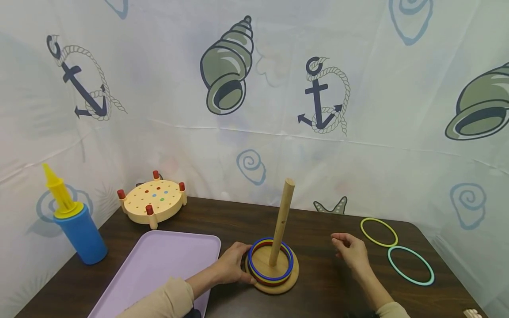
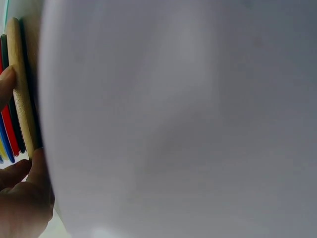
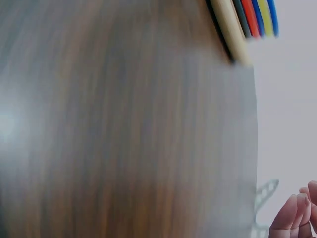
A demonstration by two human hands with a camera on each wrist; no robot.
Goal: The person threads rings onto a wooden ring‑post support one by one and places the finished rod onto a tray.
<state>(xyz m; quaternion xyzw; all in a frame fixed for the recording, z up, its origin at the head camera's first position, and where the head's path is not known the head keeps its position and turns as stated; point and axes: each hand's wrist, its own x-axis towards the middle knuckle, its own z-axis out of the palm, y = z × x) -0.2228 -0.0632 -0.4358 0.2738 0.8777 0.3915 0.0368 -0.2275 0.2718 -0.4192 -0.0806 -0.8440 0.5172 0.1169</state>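
A wooden ring-toss stand with a round base and an upright peg stands mid-table. Around the peg lies a stack of rings, blue on top with yellow, red and a dark one beneath. My left hand grips the left edge of the base; the left wrist view shows a thumb and fingers at the wooden base. Over the table to the right of the stand, my right hand holds nothing, its fingers loosely bent. Beyond it lie a yellow ring and a mint-green ring, edges almost meeting.
A lilac tray lies left of the stand, partly under my left forearm. Farther back is a round wooden pegboard with red-tipped legs. At the far left stands a blue and yellow hand pump. A patterned curtain hangs behind the table.
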